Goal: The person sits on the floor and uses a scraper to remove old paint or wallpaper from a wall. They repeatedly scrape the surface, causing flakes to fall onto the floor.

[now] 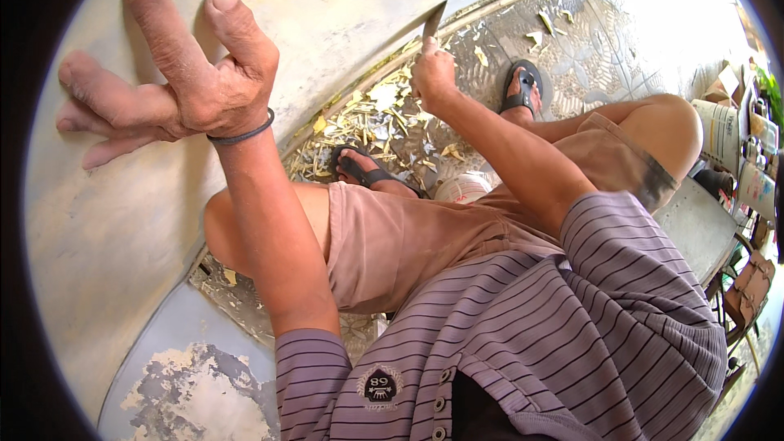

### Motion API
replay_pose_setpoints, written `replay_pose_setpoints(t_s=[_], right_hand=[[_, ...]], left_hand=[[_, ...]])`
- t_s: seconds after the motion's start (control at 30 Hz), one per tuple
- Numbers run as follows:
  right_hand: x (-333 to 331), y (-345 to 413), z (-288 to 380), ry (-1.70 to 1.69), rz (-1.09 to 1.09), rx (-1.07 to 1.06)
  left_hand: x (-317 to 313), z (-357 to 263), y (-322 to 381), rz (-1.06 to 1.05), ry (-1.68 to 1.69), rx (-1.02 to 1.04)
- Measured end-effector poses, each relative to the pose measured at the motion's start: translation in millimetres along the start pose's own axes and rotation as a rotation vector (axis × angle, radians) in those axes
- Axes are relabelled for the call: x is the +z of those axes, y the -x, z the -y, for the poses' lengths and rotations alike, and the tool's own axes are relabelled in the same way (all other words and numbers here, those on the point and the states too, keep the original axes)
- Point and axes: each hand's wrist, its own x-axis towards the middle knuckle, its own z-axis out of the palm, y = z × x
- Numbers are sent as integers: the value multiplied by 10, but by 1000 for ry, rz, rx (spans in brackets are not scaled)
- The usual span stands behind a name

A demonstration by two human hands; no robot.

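Note:
My left hand (202,89) is spread against the pale wall (306,18), fingers apart and holding nothing, a dark band around the wrist. My right hand (436,76) is closed on a scraper, whose flat metal blade (435,18) sticks out beyond the thumb near the foot of the wall; its handle is hidden in the fist. Below and beside that hand, yellowish and whitish paint flakes (383,98) lie scattered along the wall's base on the patterned tile floor (569,61).
Between my legs stands a white container (463,188), partly hidden. My sandalled feet rest on the floor. At the right are paint buckets (716,135), a grey board (698,226) and a brown bag (750,288). Another wall surface at lower left has a peeled patch (199,395).

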Motion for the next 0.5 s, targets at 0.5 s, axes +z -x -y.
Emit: replay_pose_setpoints(t_s=[0.5], right_hand=[[-77,186,13,-9,-2,116]], left_hand=[[-45,-114,-68,11,50,-19]])
